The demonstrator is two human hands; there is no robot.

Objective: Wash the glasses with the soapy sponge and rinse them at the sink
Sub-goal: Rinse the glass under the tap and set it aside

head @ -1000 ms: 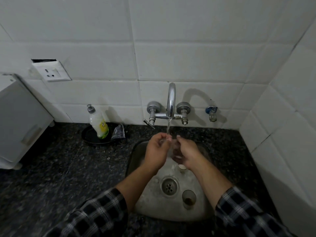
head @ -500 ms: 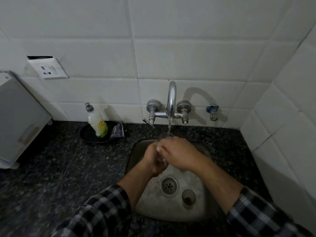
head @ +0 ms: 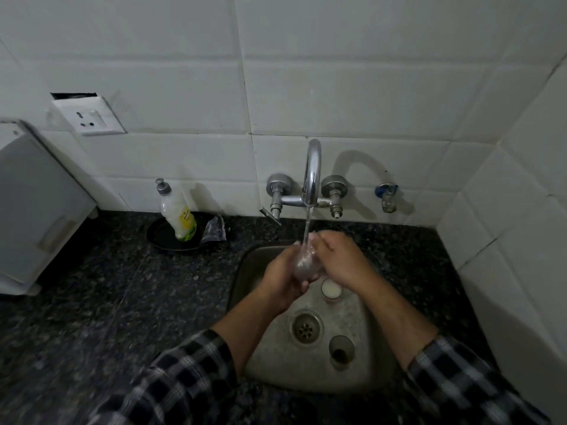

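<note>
1. Tiled wall (head: 337,87) – behind the grip; it turns a corner to the right, closing that side.
2. Surface (head: 107,302), dark speckled stone – widest open stretch lies left of the grip; only a narrow strip to the right before the side wall.
3. White appliance (head: 33,210) – far left of the grip, at the surface's edge.
4. Sink (head: 270,366), steel basin – directly under the grip; drain (head: 306,326) below it, toward the person.
5. Faucet (head: 312,173) – just behind and above the grip, water stream (head: 307,222) falling into it.
6. Left hand (head: 285,277) and right hand (head: 340,259) – fingers of both curled round the held glass (head: 303,262), clamped from either side.
7. Held glass – over the basin's far half, long axis roughly upright under the stream; blur hides which end is the mouth.
8. Soap bottle (head: 178,213) in a black dish (head: 162,237) – well left of the grip, by the wall.
9. Milky glass (head: 331,290) – upright, just below the grip.
10. Stained glass (head: 341,351) – upright, nearer the person, right of the drain.
</note>
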